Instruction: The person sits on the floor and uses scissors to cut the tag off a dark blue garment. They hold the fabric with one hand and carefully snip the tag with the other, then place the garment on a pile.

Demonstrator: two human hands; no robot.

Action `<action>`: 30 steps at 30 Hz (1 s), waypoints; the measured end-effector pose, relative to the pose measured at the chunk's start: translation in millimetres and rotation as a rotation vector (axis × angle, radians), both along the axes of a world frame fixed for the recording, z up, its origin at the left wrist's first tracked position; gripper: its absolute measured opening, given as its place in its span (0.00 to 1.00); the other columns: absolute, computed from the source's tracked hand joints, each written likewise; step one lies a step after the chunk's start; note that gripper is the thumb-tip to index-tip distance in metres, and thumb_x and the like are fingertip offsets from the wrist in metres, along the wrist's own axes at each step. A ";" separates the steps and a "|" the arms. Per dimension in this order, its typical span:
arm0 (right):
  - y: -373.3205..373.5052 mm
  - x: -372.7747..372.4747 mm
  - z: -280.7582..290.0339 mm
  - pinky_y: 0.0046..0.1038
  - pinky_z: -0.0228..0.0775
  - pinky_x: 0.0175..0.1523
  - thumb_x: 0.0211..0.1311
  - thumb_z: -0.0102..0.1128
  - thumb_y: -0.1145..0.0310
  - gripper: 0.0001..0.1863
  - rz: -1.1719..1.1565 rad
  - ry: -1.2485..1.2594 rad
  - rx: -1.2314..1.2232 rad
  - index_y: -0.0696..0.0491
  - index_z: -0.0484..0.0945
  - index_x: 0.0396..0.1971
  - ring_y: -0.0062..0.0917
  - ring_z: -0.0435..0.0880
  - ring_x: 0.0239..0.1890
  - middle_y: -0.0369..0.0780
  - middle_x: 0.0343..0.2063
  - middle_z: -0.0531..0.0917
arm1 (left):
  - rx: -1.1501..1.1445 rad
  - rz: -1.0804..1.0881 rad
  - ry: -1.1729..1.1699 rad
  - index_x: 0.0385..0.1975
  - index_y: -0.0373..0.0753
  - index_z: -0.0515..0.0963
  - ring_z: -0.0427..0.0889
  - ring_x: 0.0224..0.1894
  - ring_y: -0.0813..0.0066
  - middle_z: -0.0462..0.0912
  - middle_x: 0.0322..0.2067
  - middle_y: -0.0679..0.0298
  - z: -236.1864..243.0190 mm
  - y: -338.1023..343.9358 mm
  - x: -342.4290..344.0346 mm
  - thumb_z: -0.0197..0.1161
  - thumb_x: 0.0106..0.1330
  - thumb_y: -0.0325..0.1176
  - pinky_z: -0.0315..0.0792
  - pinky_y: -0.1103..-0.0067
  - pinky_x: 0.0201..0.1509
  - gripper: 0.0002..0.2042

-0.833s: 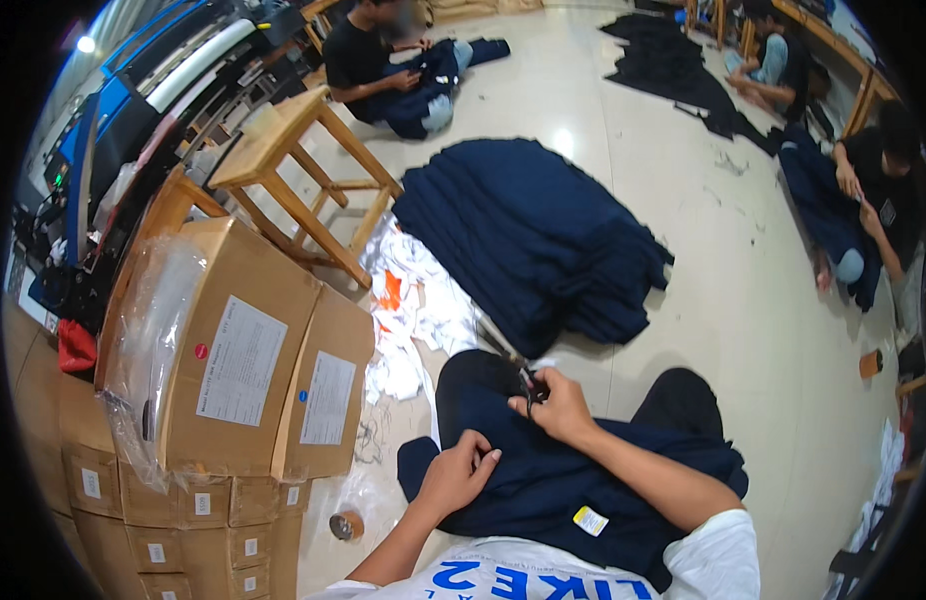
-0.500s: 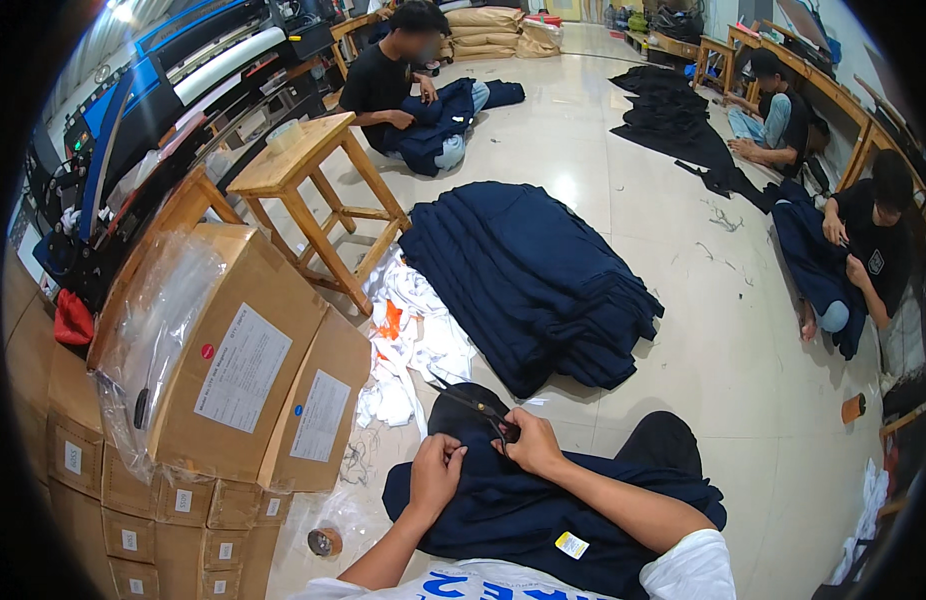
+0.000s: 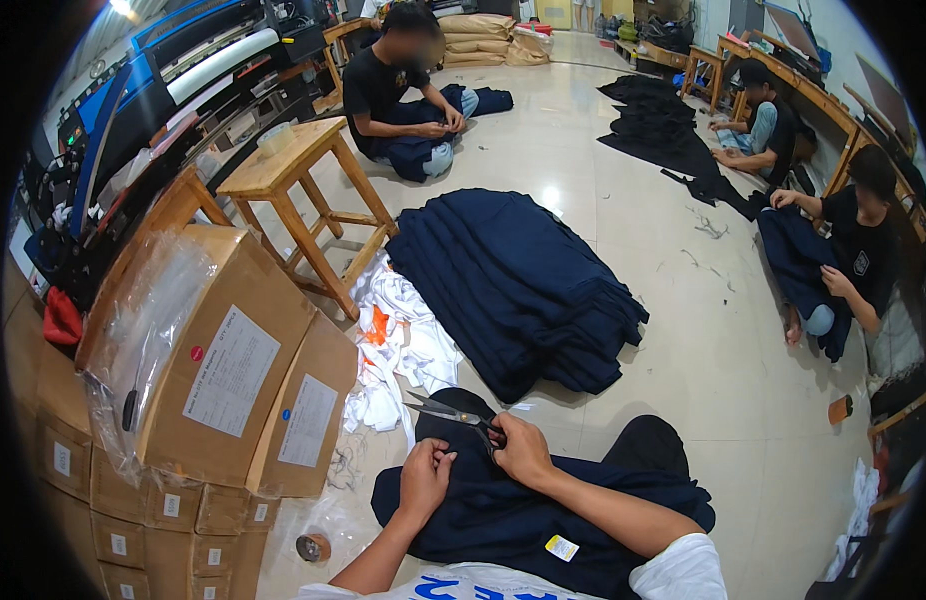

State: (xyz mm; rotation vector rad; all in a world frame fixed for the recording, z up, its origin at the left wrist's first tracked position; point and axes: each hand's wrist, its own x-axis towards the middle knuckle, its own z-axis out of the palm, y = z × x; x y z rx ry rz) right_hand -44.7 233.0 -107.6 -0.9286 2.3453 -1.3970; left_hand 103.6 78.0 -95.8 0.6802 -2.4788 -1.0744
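Observation:
A navy garment (image 3: 493, 530) with a small white-and-yellow label (image 3: 562, 547) lies across my lap. My right hand (image 3: 519, 450) grips black-handled scissors (image 3: 451, 413) above it, blades slightly apart and pointing left. Just left of them, my left hand (image 3: 426, 470) is closed in a pinch at the garment; whatever fine detail sits between its fingertips is too small to make out.
Ahead lie a navy fabric pile (image 3: 513, 290) and white scraps (image 3: 393, 350). Left are cardboard boxes (image 3: 168, 380), a wooden stool (image 3: 283, 165) and machines (image 3: 203, 55). A tin (image 3: 313, 547) sits beside me. Three co-workers (image 3: 383, 100) sit on the floor, black fabric (image 3: 653, 130) among them.
The view has tilted up. My right hand has moved left and the scissor blades have swung out to point left. My left hand has come up closer to them.

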 end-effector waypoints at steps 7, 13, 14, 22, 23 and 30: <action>0.9 -0.5 13.9 0.29 0.78 0.43 0.51 0.76 0.74 0.15 0.050 -0.222 0.026 0.59 0.80 0.38 0.27 0.87 0.32 0.43 0.33 0.88 | 0.040 -0.007 0.011 0.42 0.31 0.80 0.78 0.28 0.71 0.79 0.29 0.59 7.5 3.6 8.7 0.69 0.69 0.29 0.73 0.76 0.35 0.09; 5.6 -3.0 -0.7 0.21 0.74 0.40 0.58 0.79 0.69 0.14 0.211 -0.540 -0.190 0.57 0.81 0.35 0.13 0.81 0.32 0.33 0.30 0.85 | 0.055 -0.093 0.034 0.41 0.32 0.78 0.77 0.32 0.76 0.80 0.30 0.62 14.1 5.2 8.9 0.67 0.73 0.32 0.72 0.78 0.36 0.09; 6.1 -1.7 4.2 0.20 0.73 0.40 0.59 0.79 0.68 0.14 0.237 -0.595 -0.225 0.57 0.81 0.35 0.12 0.81 0.33 0.31 0.30 0.84 | 0.115 -0.082 0.026 0.41 0.33 0.78 0.77 0.33 0.78 0.80 0.31 0.63 13.0 2.7 10.0 0.67 0.73 0.32 0.72 0.79 0.37 0.09; 0.8 3.4 -1.0 0.20 0.68 0.35 0.61 0.79 0.61 0.17 0.093 -0.443 -0.127 0.58 0.82 0.35 0.12 0.75 0.28 0.32 0.25 0.82 | 0.431 -0.140 0.001 0.42 0.34 0.77 0.73 0.36 0.85 0.78 0.32 0.71 16.9 -4.1 9.8 0.62 0.78 0.32 0.70 0.83 0.43 0.07; -0.1 3.5 -4.7 0.19 0.68 0.35 0.63 0.78 0.62 0.16 0.077 -0.398 -0.121 0.57 0.82 0.36 0.11 0.75 0.28 0.30 0.26 0.82 | 0.449 -0.144 0.010 0.42 0.34 0.77 0.73 0.36 0.85 0.77 0.32 0.71 17.5 -3.7 8.4 0.62 0.78 0.32 0.70 0.83 0.43 0.07; -3.9 1.7 -13.7 0.20 0.79 0.51 0.67 0.73 0.71 0.10 0.069 -0.858 -0.260 0.58 0.80 0.38 0.20 0.89 0.44 0.44 0.40 0.91 | 0.358 -0.152 0.067 0.46 0.31 0.79 0.81 0.37 0.80 0.84 0.34 0.61 22.8 -4.2 16.3 0.62 0.77 0.30 0.76 0.80 0.44 0.07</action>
